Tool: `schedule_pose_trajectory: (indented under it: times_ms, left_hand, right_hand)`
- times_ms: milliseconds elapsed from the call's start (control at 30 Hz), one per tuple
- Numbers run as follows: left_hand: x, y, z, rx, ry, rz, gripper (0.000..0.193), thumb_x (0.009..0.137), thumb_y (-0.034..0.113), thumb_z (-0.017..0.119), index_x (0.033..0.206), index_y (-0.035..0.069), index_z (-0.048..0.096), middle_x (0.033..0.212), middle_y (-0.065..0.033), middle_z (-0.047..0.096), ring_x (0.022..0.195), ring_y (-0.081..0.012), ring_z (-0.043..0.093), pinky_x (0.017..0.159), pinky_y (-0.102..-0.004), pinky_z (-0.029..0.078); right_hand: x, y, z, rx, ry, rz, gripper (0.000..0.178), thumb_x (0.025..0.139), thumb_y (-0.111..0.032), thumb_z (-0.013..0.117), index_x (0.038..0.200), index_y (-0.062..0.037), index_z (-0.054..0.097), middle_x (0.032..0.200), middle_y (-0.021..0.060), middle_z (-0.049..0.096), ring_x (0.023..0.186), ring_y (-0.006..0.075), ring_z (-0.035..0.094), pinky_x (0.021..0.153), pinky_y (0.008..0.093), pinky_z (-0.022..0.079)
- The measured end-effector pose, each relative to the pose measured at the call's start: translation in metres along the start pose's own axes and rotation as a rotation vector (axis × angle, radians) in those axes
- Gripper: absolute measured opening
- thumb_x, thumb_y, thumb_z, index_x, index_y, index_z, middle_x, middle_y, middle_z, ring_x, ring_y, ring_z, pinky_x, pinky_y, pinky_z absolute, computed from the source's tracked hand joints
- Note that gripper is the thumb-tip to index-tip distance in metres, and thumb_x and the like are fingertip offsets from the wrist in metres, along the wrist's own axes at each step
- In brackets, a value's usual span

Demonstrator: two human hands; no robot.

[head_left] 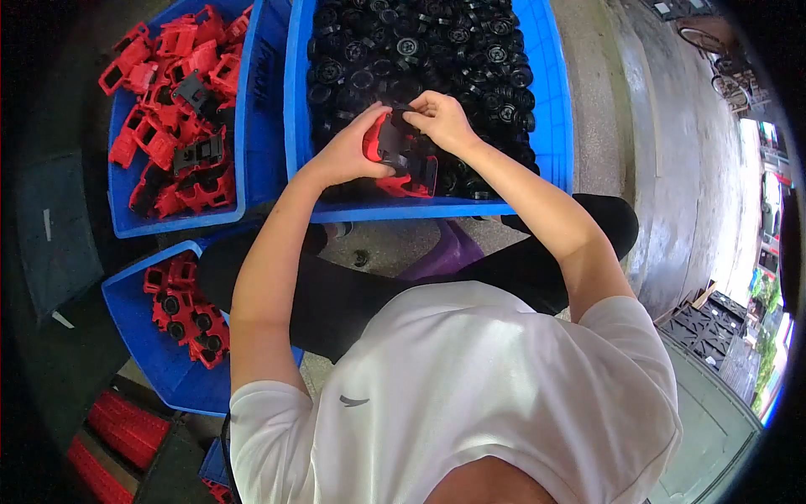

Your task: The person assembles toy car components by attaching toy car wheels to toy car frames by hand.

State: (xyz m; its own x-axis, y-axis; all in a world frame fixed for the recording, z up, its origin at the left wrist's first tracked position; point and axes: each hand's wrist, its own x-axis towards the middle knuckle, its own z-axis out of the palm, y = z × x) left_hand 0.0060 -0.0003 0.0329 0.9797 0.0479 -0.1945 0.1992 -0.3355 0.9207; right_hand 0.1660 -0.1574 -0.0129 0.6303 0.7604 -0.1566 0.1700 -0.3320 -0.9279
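A red and black plastic toy car body (405, 160) is held over the front part of a blue bin (550, 126) filled with black toy wheels (407, 46). My left hand (353, 151) is wrapped round the car body's left side, thumb at the top. At its far end, my right hand (442, 122) pinches a dark part, perhaps a wheel, against the body. The fingertips cover most of that part, so its kind is not plain.
Left of the wheels, a second blue bin (239, 168) holds many red car bodies (159, 134), some with black parts. Below it, a smaller blue bin (176, 382) contains red bodies fitted with black wheels (180, 315). One loose wheel (361, 257) lies on the floor near a purple object (449, 248).
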Motion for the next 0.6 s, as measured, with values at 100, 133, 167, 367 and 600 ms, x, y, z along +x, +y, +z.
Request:
schedule_pose_trajectory:
  times_ms: [100,133,167,367,600]
  left_hand:
    - [0.001,-0.006,0.002,-0.022,0.011,0.004,0.1,0.057,0.02,0.084,0.143,0.004,0.034,0.152,-0.0199,0.028,0.14,-0.0291,0.031,0.113,-0.0353,0.029]
    - [0.0,-0.008,0.002,-0.024,0.011,0.002,0.1,0.057,0.02,0.084,0.143,0.004,0.034,0.152,-0.0199,0.028,0.14,-0.0291,0.031,0.113,-0.0353,0.029]
    - [0.001,-0.007,0.001,-0.034,0.013,0.007,0.101,0.057,0.019,0.084,0.143,0.004,0.034,0.149,-0.0193,0.032,0.137,-0.0284,0.035,0.112,-0.035,0.03]
    - [0.0,-0.002,0.0,-0.132,-0.013,-0.053,0.097,0.057,0.013,0.083,0.141,0.008,0.035,0.133,-0.0133,0.048,0.123,-0.0242,0.048,0.105,-0.0342,0.038]
    - [0.001,-0.003,0.0,-0.099,0.017,-0.1,0.089,0.054,0.012,0.083,0.133,0.012,0.04,0.117,-0.0078,0.053,0.11,-0.0208,0.054,0.096,-0.0339,0.043]
  right_hand:
    - [-0.006,-0.012,-0.003,0.085,-0.122,0.013,0.017,0.083,-0.007,0.07,0.094,0.003,0.061,0.081,0.0063,0.066,0.072,0.0104,0.063,0.063,0.0249,0.051]
    - [-0.007,-0.013,-0.003,0.085,-0.124,0.015,0.017,0.083,-0.007,0.07,0.094,0.003,0.061,0.081,0.0063,0.066,0.072,0.0104,0.063,0.063,0.0249,0.051]
    - [-0.008,-0.013,-0.004,0.084,-0.142,-0.002,0.015,0.084,-0.006,0.07,0.092,0.0031,0.061,0.08,0.0057,0.066,0.071,0.01,0.063,0.063,0.0247,0.051]
    - [-0.021,-0.023,-0.011,0.075,-0.414,-0.006,0.057,0.077,-0.014,0.077,0.124,0.0033,0.048,0.114,0.0139,0.059,0.104,0.0196,0.058,0.091,0.0341,0.047]
    - [-0.039,-0.022,0.012,-0.146,-0.33,-0.181,0.112,0.056,-0.04,0.088,0.14,0.0053,0.028,0.136,0.0263,0.042,0.127,0.0358,0.044,0.107,0.0404,0.036]
